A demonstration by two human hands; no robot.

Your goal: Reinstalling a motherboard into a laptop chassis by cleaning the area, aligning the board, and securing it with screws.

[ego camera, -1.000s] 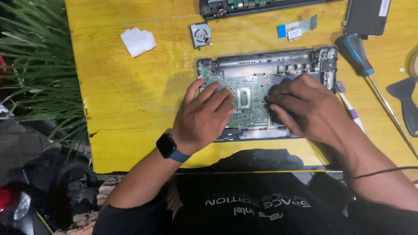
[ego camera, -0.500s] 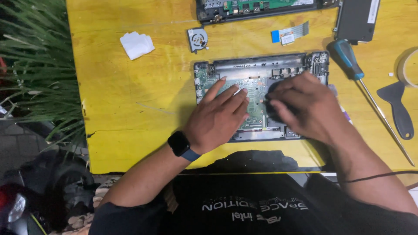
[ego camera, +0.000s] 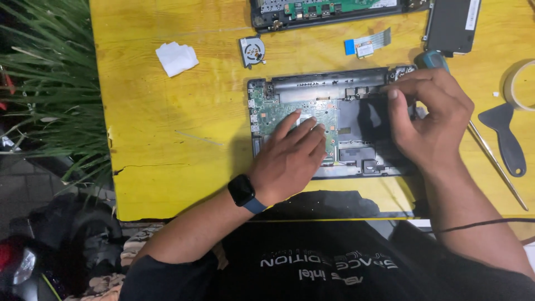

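Note:
An opened laptop base (ego camera: 329, 89) with a green circuit board (ego camera: 276, 108) lies on the yellow table (ego camera: 167, 128). My left hand (ego camera: 290, 159), a dark smartwatch on its wrist, rests flat on the board with fingers spread. My right hand (ego camera: 426, 120) hovers over the base's right part, its fingers curled near the top right corner by the hinge (ego camera: 402, 72). Whether it pinches anything is hidden.
A small fan (ego camera: 252, 50), a white folded paper (ego camera: 176, 58) and a ribbon cable (ego camera: 368, 43) lie behind the base. Another open chassis (ego camera: 329, 10) and a dark flat part (ego camera: 452, 25) sit at the far edge. Screwdriver (ego camera: 490, 150), black pry tool (ego camera: 504, 136), tape roll (ego camera: 521, 83) at right. Plant (ego camera: 44, 83) left.
My right hand has lifted off the middle of the base and moved to its top right corner. My left hand has slid slightly and stays on the board.

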